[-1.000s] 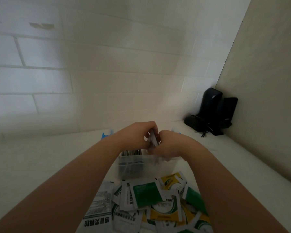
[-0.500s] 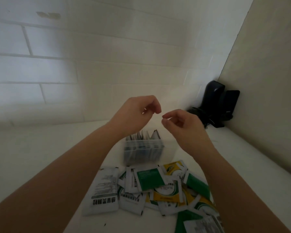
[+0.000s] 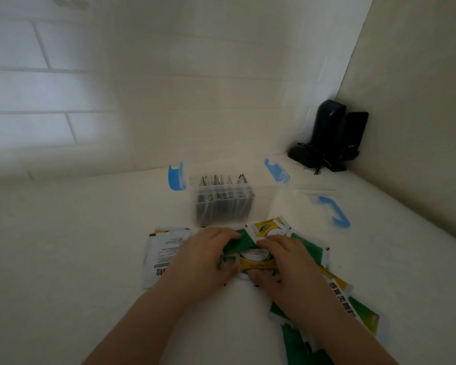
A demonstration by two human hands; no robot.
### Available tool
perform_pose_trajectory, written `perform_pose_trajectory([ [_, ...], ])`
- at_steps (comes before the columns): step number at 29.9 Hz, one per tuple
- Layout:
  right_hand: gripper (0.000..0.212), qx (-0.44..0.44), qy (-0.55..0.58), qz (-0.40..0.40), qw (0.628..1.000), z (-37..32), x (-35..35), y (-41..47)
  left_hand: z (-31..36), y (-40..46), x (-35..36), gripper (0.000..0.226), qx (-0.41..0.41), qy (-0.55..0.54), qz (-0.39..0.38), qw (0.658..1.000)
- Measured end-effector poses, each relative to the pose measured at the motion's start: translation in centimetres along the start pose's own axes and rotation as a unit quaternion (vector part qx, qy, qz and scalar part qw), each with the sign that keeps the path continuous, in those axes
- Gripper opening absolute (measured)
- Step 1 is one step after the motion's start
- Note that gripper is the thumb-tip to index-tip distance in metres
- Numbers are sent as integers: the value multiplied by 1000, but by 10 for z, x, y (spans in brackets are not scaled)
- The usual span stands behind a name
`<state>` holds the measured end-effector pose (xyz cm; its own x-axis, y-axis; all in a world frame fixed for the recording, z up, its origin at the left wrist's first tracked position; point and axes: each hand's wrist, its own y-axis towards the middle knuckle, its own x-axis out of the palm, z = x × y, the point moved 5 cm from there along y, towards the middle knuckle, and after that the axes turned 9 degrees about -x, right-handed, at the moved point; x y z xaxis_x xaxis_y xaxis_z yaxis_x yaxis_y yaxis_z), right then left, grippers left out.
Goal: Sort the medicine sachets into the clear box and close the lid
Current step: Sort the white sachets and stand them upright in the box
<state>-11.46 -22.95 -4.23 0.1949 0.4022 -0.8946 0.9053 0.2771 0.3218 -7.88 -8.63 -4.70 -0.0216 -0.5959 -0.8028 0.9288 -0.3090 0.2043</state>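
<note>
Green, yellow and white medicine sachets (image 3: 269, 230) heaped loose on the pale surface (image 3: 63, 259), just in front of the clear box (image 3: 225, 204); both hands down on the heap, side by side. Left hand (image 3: 200, 262) palm-down over the middle of the pile, fingers (image 3: 221, 234) curled onto a green sachet (image 3: 241, 243); right hand (image 3: 287, 264) beside it, thumb and fingertips closing around a yellow-banded sachet (image 3: 256, 260) between the two hands; cannot tell whether either grip is firm or only resting, blurred as it is. Large white sachet (image 3: 166, 251) with dark print flat to the left, partly under the left wrist; more green and yellow packets trailing off under the right forearm. Clear box open, holding a row of sachets upright on edge at its left end; blue latches (image 3: 176, 177) swung out at both ends. Clear lid (image 3: 324, 204) with a blue handle lying flat on the surface to the right of the box, apart from it. Black device (image 3: 329, 135) with a cable standing in the far right corner against the wall.
</note>
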Motion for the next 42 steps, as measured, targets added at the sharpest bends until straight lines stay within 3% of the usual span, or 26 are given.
perform_pose_trajectory([
  [6, 25, 29, 28, 56, 998, 5, 1, 1, -1, 1, -12, 18, -14, -46, 42, 998],
  [12, 40, 34, 80, 73, 994, 8, 0, -1, -4, -3, -42, 17, -42, -211, 177, 961],
  [16, 40, 42, 179, 115, 976, 10, -12, 0, -8, -3, -34, 13, -69, -181, 158, 968],
  [19, 40, 84, 324, 160, 928, 17, -24, -2, -11, -1, -29, 19, -77, -159, 141, 974],
  [23, 32, 69, 415, 204, 884, 14, -33, -2, -11, 2, -22, 16, -83, -175, 114, 974],
  [28, 40, -5, 247, 158, 956, -8, -18, 3, 1, 2, -16, 25, -91, -287, 47, 953],
  [32, 48, 19, 274, 164, 947, -3, -14, 4, 6, 0, -13, 29, -87, -399, -31, 912],
  [36, 53, 47, 344, 162, 924, 4, -12, 2, 6, -1, -6, 54, -76, -498, -125, 855],
  [42, 56, 71, 399, 161, 900, 9, -12, 2, -5, 5, -10, 23, -129, -583, -73, 799],
])
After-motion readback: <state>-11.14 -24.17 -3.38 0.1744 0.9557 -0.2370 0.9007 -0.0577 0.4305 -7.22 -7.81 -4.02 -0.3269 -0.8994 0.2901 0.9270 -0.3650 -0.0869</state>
